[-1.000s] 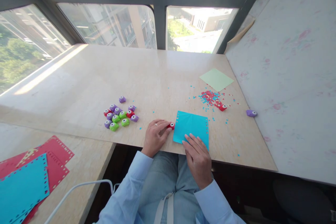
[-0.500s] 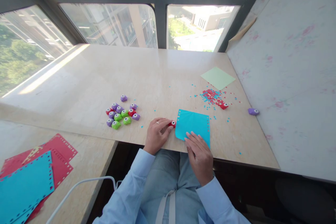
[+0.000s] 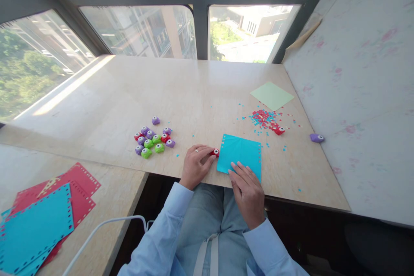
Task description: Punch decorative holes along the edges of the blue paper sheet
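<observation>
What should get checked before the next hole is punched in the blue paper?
1. Small red paper punch at the left edge of the square blue paper sheet: ok.
2. Left hand fingers on the punch: ok.
3. Right hand pressing the sheet flat: ok.
4. Sheet lying fully on the beige stone table: ok.
5. Paper edge seated inside the punch slot: cannot tell.

Both arms are reaching forward in light blue sleeves, elbows tucked in close. The left hand [image 3: 196, 164] is curling its fingers [image 3: 204, 155] in, thumb and fingertips pinching together, a ring showing on one finger. The right hand [image 3: 247, 189] is lying flat, palm down, fingers stretched forward and slightly spread, wrist straight.
</observation>
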`<state>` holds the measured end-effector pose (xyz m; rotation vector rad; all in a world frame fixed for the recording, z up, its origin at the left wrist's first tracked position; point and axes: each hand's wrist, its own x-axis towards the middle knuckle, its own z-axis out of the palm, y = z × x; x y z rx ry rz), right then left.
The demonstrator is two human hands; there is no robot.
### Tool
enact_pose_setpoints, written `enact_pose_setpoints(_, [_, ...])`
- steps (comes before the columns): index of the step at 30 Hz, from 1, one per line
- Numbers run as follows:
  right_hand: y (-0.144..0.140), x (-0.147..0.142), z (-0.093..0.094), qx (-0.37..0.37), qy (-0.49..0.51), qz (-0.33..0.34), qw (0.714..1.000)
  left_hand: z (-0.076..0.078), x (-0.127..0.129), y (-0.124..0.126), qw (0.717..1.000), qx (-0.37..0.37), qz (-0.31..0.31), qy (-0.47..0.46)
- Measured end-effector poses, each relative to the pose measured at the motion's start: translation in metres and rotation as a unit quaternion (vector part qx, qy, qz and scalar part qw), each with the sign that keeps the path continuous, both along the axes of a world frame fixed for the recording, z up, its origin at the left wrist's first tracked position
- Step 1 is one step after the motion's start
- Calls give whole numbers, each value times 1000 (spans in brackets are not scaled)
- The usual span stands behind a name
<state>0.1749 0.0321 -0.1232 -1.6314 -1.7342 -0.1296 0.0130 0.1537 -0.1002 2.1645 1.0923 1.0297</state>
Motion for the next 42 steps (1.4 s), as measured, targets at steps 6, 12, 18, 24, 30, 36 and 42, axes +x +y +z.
enact_pose_setpoints(6, [-1, 1, 0, -11, -7, -3, 1000, 0, 0, 0, 1000, 3, -7, 4])
enact_pose_setpoints(12, [-3, 1, 1, -15, -16, 1, 1000, -2, 0, 0, 1000, 10, -5, 6])
enact_pose_setpoints(18, [-4, 0, 2, -15, -10, 2, 1000, -3, 0, 0, 1000, 17, -6, 2])
enact_pose_setpoints(24, [-3, -1, 3, -24, 4, 5, 1000, -2, 0, 1, 1000, 16, -8, 3])
enact_pose_setpoints(30, [-2, 1, 7, -37, 5, 29, 999, -4, -1, 0, 1000, 18, -12, 17])
enact_pose_setpoints(36, [-3, 10, 15, -63, 4, 96, 993, -1, -1, 0, 999, 22, -16, 24])
enact_pose_setpoints(42, [14, 35, 24, -50, 6, 81, 995, 1, -2, -3, 1000, 2, 10, 21])
